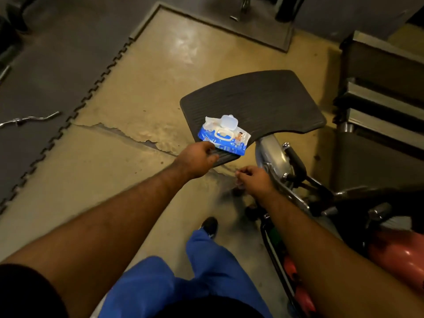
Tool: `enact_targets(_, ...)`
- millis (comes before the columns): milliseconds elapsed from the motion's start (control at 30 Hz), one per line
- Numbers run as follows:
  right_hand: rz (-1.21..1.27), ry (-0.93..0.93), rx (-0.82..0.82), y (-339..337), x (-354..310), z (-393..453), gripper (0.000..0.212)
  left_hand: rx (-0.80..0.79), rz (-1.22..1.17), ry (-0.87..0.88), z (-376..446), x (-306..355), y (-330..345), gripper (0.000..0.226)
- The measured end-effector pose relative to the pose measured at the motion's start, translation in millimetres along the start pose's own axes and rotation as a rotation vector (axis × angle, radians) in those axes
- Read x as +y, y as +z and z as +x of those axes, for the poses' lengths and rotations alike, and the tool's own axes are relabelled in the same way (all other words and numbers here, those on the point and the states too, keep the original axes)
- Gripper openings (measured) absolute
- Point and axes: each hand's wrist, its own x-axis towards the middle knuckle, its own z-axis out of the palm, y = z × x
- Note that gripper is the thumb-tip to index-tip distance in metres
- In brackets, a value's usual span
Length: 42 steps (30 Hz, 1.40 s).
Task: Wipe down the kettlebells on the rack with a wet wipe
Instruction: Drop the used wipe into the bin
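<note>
The wet-wipe pack [223,136] lies on the near left corner of the dark ribbed platform [263,102], a blue and white soft pack with its clear flip lid [227,122] standing open and a bit of white wipe puckered up beside the lid. My left hand [197,158] reaches to the pack's near left edge, knuckles up, fingers curled down over the platform's rim right at the pack; they touch or nearly touch it, but I cannot tell whether they actually grip it. My right hand [253,180] hangs just off the platform's near edge, fingers bent with thumb and forefinger drawn together; something thin may be between them, too small to make out.

The platform sits on a chrome post [273,154], with black handles and linkage crowding in below my right wrist. Past my right forearm, at the lower right, red rounded weights [403,255] sit in a dark rack frame [278,260], partly hidden by my arm; I take them for kettlebells, though their handles are out of sight. Metal steps [380,104] rise at the right edge.

Underfoot is worn tan flooring [142,88] with a cracked, peeling patch just left of the platform. Grey interlocking mats [46,72] border it on the left, where a curl bar [29,120] lies. My blue trousers [206,267] and a black shoe [210,226] show below.
</note>
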Motion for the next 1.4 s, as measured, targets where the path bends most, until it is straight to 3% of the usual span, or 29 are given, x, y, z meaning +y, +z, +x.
enact_targets(333, 0.061, 0.165, 0.094, 31.8, -37.6, 171.1, 0.004, -0.148, -0.041, -0.098, 193.9, -29.9, 30.1, 0.046)
enact_targets(567, 0.002, 0.267, 0.191, 49.0, -26.5, 253.0, 0.036, -0.203, -0.03, -0.071, 287.0, -50.9, 64.5, 0.049)
enact_targets(700, 0.058, 0.339, 0.245, 54.8, -18.3, 265.9, 0.035, -0.241, -0.052, -0.023, 302.2, -55.0, 72.6, 0.048)
enact_targets(900, 0.422, 0.398, 0.344, 58.9, -19.4, 261.3, 0.046, -0.346, -0.06, 0.127, 289.5, -68.3, 64.7, 0.033)
enact_targets(1033, 0.244, 0.299, 0.312, 60.4, -16.6, 256.6, 0.015, -0.394, 0.19, 0.286, 292.1, -78.7, 66.2, 0.038)
enact_targets(1167, 0.057, 0.255, 0.354, 69.5, -11.9, 257.7, 0.032, -0.385, 0.386, 0.404, 292.8, -85.2, 73.7, 0.036)
enact_targets(1400, -0.014, 0.216, 0.411, 73.2, -12.0, 263.1, 0.035, -0.313, 0.506, 0.482, 291.3, -84.4, 79.1, 0.037)
